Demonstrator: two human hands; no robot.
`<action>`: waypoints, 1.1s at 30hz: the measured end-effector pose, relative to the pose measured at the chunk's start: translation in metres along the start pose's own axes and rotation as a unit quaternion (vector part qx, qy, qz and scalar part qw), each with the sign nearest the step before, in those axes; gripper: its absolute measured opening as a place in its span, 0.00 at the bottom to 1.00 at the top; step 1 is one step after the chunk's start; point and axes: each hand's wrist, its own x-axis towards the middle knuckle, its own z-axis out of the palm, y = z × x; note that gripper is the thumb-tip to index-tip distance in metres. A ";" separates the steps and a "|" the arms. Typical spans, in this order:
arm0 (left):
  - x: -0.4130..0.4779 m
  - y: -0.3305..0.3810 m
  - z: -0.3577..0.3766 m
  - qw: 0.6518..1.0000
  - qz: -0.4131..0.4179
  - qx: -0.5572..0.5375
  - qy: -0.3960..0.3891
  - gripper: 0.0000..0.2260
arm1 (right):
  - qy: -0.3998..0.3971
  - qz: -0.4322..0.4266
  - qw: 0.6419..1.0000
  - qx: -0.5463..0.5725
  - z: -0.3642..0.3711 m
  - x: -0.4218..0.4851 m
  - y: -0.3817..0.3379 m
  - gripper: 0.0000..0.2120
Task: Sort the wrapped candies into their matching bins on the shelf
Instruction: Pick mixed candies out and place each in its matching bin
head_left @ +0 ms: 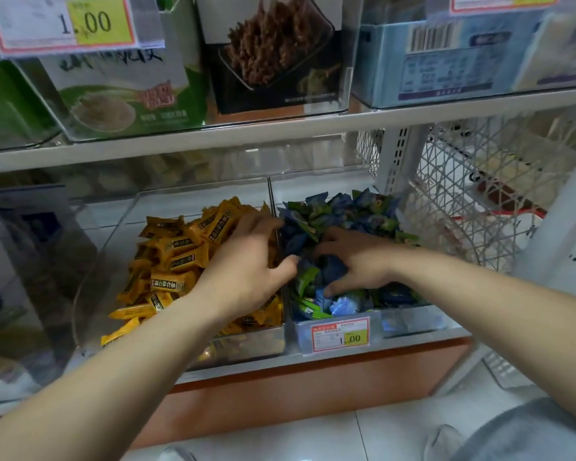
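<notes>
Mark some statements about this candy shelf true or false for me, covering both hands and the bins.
1. The yellow candies lie left of the blue and green candies. True.
2. The right hand is in the yellow candies. False: it is in the blue and green candies.
3. A price tag reading 1.00 hangs on the right bin. True.
4. The wire basket stands left of the candies. False: it stands to their right.
5. The left hand reaches to the upper shelf. False: it is over the yellow candies.
</notes>
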 end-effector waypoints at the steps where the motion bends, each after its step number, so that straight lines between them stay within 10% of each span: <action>1: 0.001 -0.002 0.002 1.000 -0.010 -0.007 0.000 0.29 | 0.000 -0.006 1.000 0.008 -0.004 -0.001 0.002 0.30; 13: 0.003 -0.005 0.002 0.999 -0.008 0.031 -0.036 0.32 | 0.100 0.126 0.980 -0.115 -0.043 -0.047 0.029 0.06; 17: 0.003 -0.005 0.003 0.999 -0.008 0.033 -0.037 0.31 | 0.187 0.019 0.980 -0.068 -0.035 -0.038 0.011 0.08; 22: 0.002 -0.005 0.002 0.999 -0.005 0.031 -0.038 0.31 | -0.053 0.038 0.995 -0.073 -0.001 -0.020 -0.001 0.28; 33: 0.000 -0.003 0.002 0.999 -0.005 0.028 -0.041 0.31 | -0.101 0.116 0.986 0.067 0.017 0.002 0.000 0.41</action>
